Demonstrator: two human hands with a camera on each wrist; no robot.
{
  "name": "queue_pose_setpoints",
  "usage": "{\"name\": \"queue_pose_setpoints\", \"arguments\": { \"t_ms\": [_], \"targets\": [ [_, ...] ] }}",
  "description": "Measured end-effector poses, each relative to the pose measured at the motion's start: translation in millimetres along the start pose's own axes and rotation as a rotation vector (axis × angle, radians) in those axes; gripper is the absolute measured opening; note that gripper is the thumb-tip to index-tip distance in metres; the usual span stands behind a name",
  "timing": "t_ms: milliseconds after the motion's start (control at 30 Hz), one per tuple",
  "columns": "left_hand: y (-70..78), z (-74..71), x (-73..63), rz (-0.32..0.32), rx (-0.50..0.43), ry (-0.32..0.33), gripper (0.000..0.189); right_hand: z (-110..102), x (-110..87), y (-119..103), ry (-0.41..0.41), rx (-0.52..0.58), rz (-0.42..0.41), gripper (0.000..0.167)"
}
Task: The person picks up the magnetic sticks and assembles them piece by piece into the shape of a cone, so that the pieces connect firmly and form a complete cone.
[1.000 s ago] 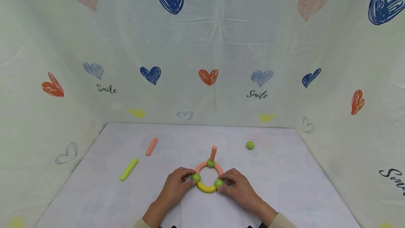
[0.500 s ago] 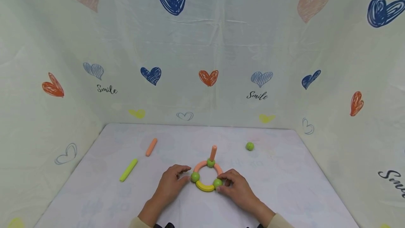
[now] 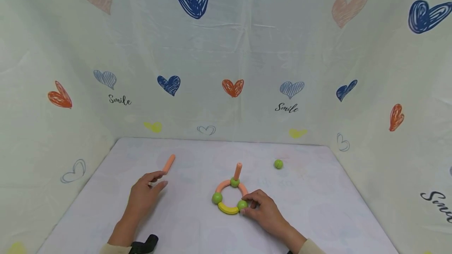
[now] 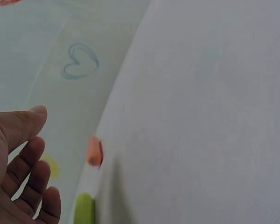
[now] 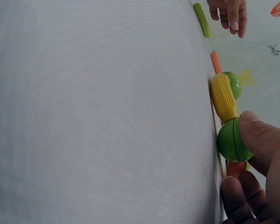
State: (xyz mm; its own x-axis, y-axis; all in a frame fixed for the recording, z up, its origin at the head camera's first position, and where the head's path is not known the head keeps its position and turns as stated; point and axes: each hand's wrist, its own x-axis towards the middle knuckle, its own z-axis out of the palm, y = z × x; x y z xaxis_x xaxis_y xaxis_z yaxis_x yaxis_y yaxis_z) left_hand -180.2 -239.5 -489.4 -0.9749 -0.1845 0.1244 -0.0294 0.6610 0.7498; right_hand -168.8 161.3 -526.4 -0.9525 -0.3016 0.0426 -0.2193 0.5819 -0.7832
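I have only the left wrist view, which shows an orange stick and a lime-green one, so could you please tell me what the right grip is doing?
Observer: The right grip is holding a green ball that joins a yellow curved piece to an orange curved piece.

Operator: Thank you, and would you kindly say whether any ball lies separate from those joined pieces?

Observer: Yes, the head view shows a loose green ball by itself, farther away and to the right of them.

Left wrist view: lime stick cropped
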Motion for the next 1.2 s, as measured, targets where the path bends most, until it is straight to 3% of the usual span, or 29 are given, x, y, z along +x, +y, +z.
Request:
{"name": "queue_pose_setpoints", "arguments": {
  "t_ms": [267,500,833,1067,1200],
  "targets": [
    [-27.5,-32.1,1.4,-0.148,0.022,-0.017,0.046,0.6,-0.6,0.4,0.002,0.008,0.002,0.032],
    [-42.9,-32.1,0.7,-0.204,0.048,0.0,0.049,0.7,-0.7,-0.4,0.002,0.012,0.005,0.031],
    [-47.2,-22.5,1.9,-0.225,0.078,-0.005,0.048,0.0,-0.1,-0.3,0.005,-0.002,-0.014,0.032],
    [-49.7,-16.9,3.9,-0.157,0.117,-0.035,0.042,-0.5,0.1,0.6,0.007,0.003,-0.013,0.034],
    [-51.3,-19.2,3.6,-0.148,0.144,-0.046,0.043,0.0,0.9,1.0,0.003,0.005,-0.014,0.034]
  ]
}}
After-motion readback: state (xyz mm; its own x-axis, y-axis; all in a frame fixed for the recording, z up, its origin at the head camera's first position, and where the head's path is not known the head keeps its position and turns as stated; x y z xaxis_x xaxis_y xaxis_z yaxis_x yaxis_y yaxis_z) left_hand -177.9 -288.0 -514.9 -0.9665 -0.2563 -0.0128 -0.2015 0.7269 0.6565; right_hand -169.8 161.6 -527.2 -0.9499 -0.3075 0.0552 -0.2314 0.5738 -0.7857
